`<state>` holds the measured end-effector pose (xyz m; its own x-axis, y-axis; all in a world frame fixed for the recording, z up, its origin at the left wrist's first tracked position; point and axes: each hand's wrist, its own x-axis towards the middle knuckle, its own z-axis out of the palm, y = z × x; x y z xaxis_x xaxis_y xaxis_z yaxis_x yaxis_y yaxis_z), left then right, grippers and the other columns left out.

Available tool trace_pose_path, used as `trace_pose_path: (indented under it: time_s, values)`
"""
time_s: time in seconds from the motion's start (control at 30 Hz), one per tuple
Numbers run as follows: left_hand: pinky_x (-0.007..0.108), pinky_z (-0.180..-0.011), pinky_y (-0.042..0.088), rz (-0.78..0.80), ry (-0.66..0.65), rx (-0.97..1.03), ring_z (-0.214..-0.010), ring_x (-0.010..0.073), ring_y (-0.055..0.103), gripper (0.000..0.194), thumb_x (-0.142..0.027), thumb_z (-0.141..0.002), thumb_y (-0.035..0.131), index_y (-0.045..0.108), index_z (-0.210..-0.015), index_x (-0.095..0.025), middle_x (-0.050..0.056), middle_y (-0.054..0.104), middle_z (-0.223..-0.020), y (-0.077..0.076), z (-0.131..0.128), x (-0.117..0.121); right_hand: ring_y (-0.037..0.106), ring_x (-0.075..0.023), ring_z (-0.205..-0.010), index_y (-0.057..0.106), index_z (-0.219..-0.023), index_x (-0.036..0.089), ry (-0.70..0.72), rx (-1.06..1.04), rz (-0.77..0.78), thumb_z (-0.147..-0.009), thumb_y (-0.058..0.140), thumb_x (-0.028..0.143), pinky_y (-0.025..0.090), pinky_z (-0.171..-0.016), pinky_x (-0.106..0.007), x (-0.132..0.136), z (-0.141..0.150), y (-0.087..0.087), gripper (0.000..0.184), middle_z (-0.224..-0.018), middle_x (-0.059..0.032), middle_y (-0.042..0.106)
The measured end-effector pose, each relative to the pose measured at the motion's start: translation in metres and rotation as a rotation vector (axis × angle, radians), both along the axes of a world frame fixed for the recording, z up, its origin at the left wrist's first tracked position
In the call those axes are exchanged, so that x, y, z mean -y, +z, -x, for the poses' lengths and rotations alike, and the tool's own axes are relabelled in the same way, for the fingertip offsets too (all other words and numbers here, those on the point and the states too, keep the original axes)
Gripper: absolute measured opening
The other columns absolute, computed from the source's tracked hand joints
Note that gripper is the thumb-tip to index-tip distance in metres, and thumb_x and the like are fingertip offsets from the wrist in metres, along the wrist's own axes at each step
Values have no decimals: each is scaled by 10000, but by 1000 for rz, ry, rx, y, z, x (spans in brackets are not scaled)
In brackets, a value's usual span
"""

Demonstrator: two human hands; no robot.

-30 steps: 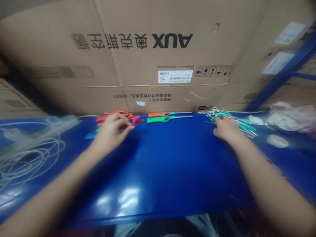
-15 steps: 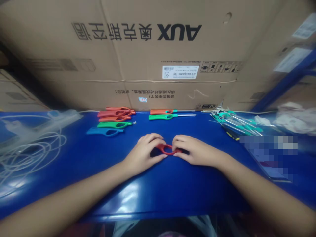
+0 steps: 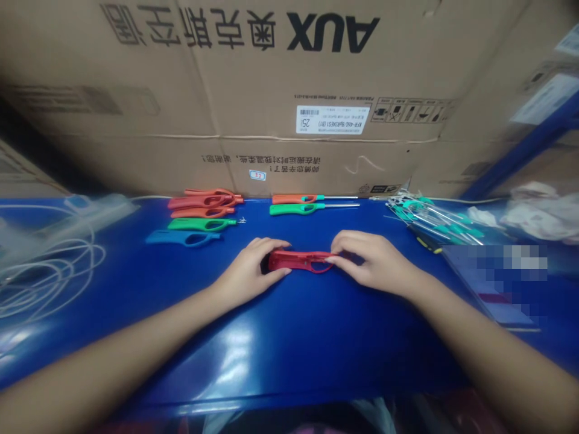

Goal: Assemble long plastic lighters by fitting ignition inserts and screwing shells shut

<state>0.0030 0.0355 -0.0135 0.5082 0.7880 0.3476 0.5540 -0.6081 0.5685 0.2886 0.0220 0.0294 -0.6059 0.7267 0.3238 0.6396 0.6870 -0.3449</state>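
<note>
A red lighter casing (image 3: 298,261) lies lengthwise between my two hands over the blue tabletop, its hollow inside and finger loop showing. My left hand (image 3: 246,268) grips its broad left end between thumb and fingers. At the loop end, my right hand (image 3: 373,259) pinches the casing with thumb and fingertips. Behind them lie two lighters with metal rods, one orange (image 3: 296,199) and one green (image 3: 294,208). Farther left are several rodless handles: red ones (image 3: 199,201), a green one (image 3: 199,224) and a blue one (image 3: 183,239).
A big cardboard box (image 3: 253,78) walls off the back of the blue table (image 3: 289,343). Coiled clear tubing (image 3: 54,277) spreads at the left. On the right are a pile of metal rods with teal parts (image 3: 434,217), a yellow-black tool (image 3: 427,242) and a flat, partly blurred object (image 3: 474,283).
My hands have moved apart, and the red casing between them now shows most of its length and its inside. The view has shifted slightly downward.
</note>
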Motion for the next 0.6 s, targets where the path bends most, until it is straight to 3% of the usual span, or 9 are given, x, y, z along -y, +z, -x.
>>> trace_pose_path:
  time_s: [0.13, 0.37, 0.5, 0.6]
  values:
    - [445, -922, 509, 34, 8, 13, -1040, 263, 629, 374, -273, -851, 722, 632, -1211, -226, 77, 709, -1118, 2, 0, 1, 578, -150, -731, 598, -840, 203, -98, -83, -60, -995, 518, 304, 423, -678, -274, 1, -3, 4, 202, -857, -42, 653]
    - [433, -911, 518, 49, -18, 39, -1000, 237, 629, 352, -327, -868, 731, 644, -1200, -247, 62, 690, -1085, -1, -1, 0, 503, -122, -649, 541, -740, 196, 88, 192, 140, -979, 507, 267, 346, -610, -264, 5, -3, 10, 252, -756, -2, 586]
    - [433, -938, 507, 29, -55, 34, -1026, 240, 617, 428, -391, -836, 778, 642, -1215, -246, 62, 691, -1116, 1, -1, 0, 468, -110, -619, 467, -659, 190, 79, 314, 171, -957, 550, 290, 292, -573, -260, 6, 2, 6, 325, -709, 22, 550]
    - [419, -948, 500, -2, -45, 60, -1042, 239, 616, 345, -416, -877, 727, 669, -1169, -242, 66, 691, -1115, 7, -2, 5, 468, -105, -616, 496, -704, 196, 50, 298, 156, -943, 591, 353, 305, -565, -256, 5, 2, 4, 301, -777, 21, 565]
